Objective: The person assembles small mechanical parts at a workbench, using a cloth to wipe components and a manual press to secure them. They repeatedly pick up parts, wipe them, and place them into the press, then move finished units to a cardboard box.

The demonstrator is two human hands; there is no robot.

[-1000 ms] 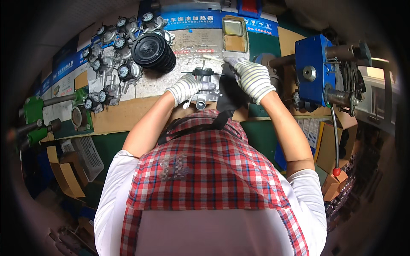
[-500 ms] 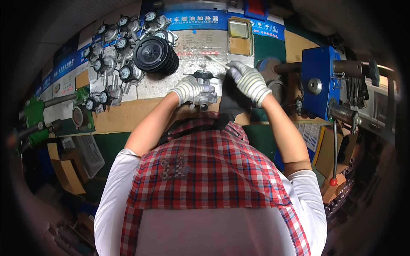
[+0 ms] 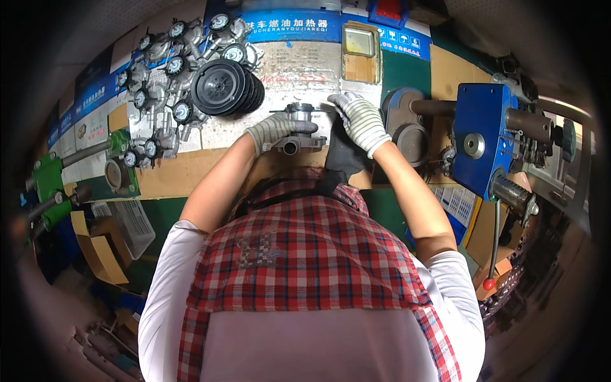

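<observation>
- The metal housing point(image 3: 309, 141) sits on the bench near its front edge, straight ahead of the person; its round pipe mouth faces the body.
- The left hand point(image 3: 278, 132) grasps it from the left, thumb laid across its front; this is the nearer hand — in contact, while the right is apart.
- The right hand point(image 3: 363, 121) is to the right and slightly farther out, fingers bent leftward toward the black top part point(image 3: 299, 109); whether they pinch anything, I cannot tell.
- The housing's wider body runs left to right, its top part pointing away from the person — so the housing lies left of the right fingertips and a little nearer the body.
- A black flap point(image 3: 347, 153) hangs between the housing and the right forearm.
</observation>
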